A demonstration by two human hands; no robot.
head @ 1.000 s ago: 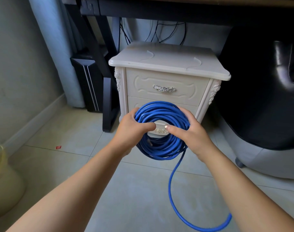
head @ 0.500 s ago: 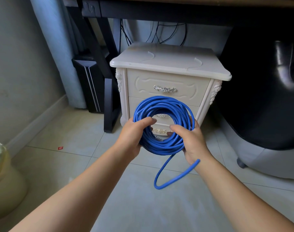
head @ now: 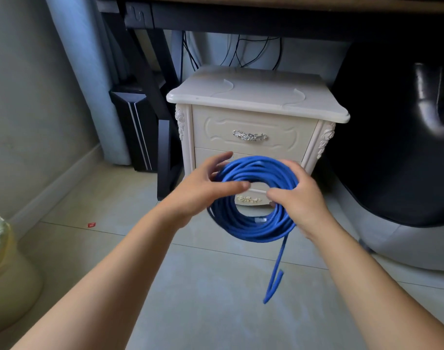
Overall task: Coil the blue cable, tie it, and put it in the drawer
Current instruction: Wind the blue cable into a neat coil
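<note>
Coiling nearly done; judged best to keep loops stacked, feed short tail round bundle for tie. Blue cable [head: 253,198] coil held upright between both hands, in front of closed drawer [head: 251,137]. Left hand [head: 203,190] half open, thumb across coil's left side, fingers behind. Right hand [head: 299,198] curled round right side, gripping loops. Loose tail [head: 276,271] hung below right hand.

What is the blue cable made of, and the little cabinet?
The blue cable looks like smooth plastic or rubber: it bends into soft loops. The cabinet looks like cream-painted wood, glossy on top, though the core is hidden. Its handle looks like shiny silvery metal.
</note>
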